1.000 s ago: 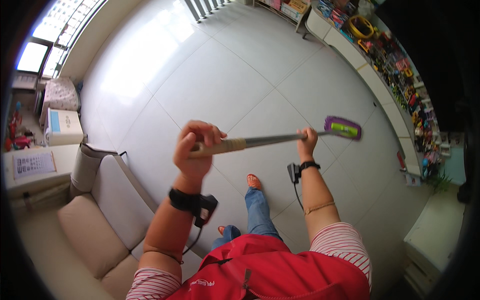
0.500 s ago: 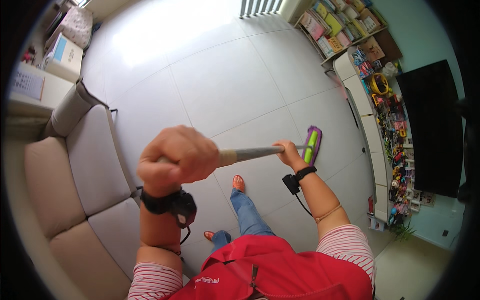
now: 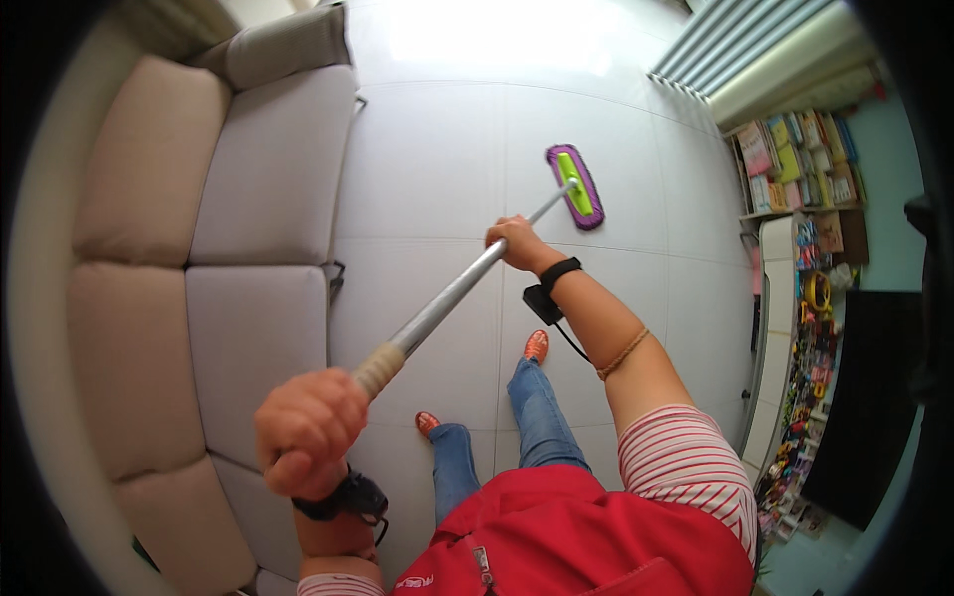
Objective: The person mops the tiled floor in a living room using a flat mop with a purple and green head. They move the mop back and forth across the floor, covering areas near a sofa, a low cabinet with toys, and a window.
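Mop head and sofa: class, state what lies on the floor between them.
In the head view, only bare pale floor tiles lie between the purple-and-green mop head and the beige sofa; nothing stands on that stretch.

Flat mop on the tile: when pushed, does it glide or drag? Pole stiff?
The mop pole looks like straight metal, so probably stiff. The flat mop head lies flush on glossy floor tiles, so it likely glides. Both hands, left hand and right hand, suggest leverage over weight.

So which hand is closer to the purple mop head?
Right. The right hand grips the pole just short of the mop head; the left hand holds the pole's far top end.
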Motion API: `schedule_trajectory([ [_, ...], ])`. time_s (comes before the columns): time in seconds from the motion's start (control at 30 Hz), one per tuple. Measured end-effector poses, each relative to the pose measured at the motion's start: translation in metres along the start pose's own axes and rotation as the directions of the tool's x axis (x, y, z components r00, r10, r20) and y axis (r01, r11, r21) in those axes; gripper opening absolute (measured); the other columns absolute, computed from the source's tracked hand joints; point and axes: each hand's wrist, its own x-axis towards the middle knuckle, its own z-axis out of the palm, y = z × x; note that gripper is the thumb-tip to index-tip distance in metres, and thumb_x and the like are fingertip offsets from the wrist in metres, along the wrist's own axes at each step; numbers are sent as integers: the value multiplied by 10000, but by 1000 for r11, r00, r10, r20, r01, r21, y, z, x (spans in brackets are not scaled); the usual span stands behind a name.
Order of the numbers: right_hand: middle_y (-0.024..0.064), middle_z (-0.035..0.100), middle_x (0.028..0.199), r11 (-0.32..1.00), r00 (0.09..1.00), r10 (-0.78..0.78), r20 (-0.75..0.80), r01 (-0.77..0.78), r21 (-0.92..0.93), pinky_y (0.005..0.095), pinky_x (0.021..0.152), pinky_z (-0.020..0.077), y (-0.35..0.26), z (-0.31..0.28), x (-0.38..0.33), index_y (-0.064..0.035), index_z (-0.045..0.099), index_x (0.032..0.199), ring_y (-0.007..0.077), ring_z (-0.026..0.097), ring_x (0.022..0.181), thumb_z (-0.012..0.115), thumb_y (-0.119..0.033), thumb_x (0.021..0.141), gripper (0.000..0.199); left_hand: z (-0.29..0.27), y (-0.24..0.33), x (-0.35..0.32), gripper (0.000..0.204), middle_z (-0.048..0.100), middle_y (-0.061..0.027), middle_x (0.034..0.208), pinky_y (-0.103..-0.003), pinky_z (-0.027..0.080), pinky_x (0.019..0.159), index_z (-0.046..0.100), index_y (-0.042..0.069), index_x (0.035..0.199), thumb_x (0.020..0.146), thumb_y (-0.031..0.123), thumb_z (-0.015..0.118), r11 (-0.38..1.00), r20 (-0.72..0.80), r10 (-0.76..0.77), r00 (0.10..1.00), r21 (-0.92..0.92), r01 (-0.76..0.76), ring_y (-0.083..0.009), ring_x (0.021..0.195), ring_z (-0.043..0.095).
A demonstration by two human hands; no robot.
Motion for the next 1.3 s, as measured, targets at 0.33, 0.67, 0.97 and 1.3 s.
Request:
schedule_trajectory([
  [0.33, 61, 657, 775, 818, 680, -560, 473, 543, 190, 438, 732, 452, -340, 182, 59, -171, 664, 840, 300, 636, 777, 662, -220, 713, 136, -38, 232, -206, 339, 363, 52, 411, -214, 347, 469, 417, 137, 608, 873, 316, 531, 888, -474, 337, 814, 448, -107, -83, 368, 339],
  [0.67, 101, 629, 783, 774, 651, -631, 423, 493, 397, 402, 727, 459, -386, 175, -29, -98, 622, 781, 309, 596, 780, 655, -170, 693, 119, 18, 288, -246, 158, 557, 0, 526, -172, 443, 571, 479, 71, 694, 848, 84, 512, 881, -114, 139, 984, 468, -70, -67, 457, 488],
  [0.97, 73, 606, 715, 801, 889, -436, 140, 313, 510, 406, 776, 436, -236, 68, -121, -110, 584, 711, 310, 584, 780, 650, -272, 680, 179, 118, 201, -192, 328, 243, 52, 471, -225, 252, 483, 499, -79, 1134, 929, 132, 354, 707, -673, 638, 376, 705, 62, -66, 432, 227],
  [1.3, 106, 651, 727, 952, 986, 169, -11, -160, 262, 420, 686, 498, 71, -144, -305, -129, 629, 705, 314, 632, 746, 561, -272, 693, 158, 283, -28, -21, 315, 253, 49, 514, -227, 321, 515, 555, -42, 1116, 933, 109, 348, 944, -718, 180, 673, 319, 88, -69, 447, 276],
])
